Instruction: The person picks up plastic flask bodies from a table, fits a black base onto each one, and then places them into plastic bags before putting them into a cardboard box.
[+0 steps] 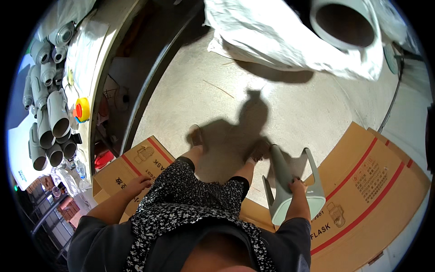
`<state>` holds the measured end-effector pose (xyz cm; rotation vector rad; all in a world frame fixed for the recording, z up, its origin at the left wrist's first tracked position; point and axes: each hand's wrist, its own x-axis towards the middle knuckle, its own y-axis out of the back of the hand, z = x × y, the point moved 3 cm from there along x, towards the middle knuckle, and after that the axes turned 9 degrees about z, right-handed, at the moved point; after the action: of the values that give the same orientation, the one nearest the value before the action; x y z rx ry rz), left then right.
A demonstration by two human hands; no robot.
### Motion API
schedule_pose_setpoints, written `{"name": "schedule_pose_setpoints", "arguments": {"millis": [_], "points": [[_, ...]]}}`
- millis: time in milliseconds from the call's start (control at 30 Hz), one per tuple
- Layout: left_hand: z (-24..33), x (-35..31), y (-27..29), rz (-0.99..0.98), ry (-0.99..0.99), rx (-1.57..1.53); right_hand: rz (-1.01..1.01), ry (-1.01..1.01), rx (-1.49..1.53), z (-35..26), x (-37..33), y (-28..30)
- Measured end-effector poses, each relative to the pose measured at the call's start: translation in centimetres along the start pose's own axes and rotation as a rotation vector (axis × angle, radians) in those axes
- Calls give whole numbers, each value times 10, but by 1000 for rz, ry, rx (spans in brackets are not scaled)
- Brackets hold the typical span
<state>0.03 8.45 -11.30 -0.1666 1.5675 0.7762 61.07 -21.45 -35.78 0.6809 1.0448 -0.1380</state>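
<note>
My right hand (pixel 297 185) is closed on the side of a grey-green plastic stool (pixel 282 174). The stool is tipped over, its pale seat toward me and its legs pointing away, in front of an open cardboard carton on the right. My left hand (pixel 138 185) holds nothing; its fingers stretch out over a cardboard box (pixel 113 174) beside my left leg. Whether they touch the box I cannot tell.
A workbench (pixel 106 54) at left bears several grey flask bodies (pixel 58 113) and a yellow-and-red tape roll (pixel 82 109). The big cardboard carton (pixel 358 199) spreads at right. White plastic sheeting (pixel 267 34) and a grey cylinder (pixel 344 22) stand ahead. A thin stick (pixel 218 89) lies on the floor.
</note>
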Motion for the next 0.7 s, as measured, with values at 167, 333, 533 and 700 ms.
{"name": "schedule_pose_setpoints", "arguments": {"millis": [167,333,533,700], "points": [[-70,50,91,20,12,0,-66,62,-166,-98,-18,20],[-68,86,167,138,-37,-173,92,241,-326,-236,-31,37],[-37,117,227,120,-201,-271,-148,418,-257,-405,-75,124],[-25,133,264,124,-208,-456,-18,642,-186,-491,-26,81]]}}
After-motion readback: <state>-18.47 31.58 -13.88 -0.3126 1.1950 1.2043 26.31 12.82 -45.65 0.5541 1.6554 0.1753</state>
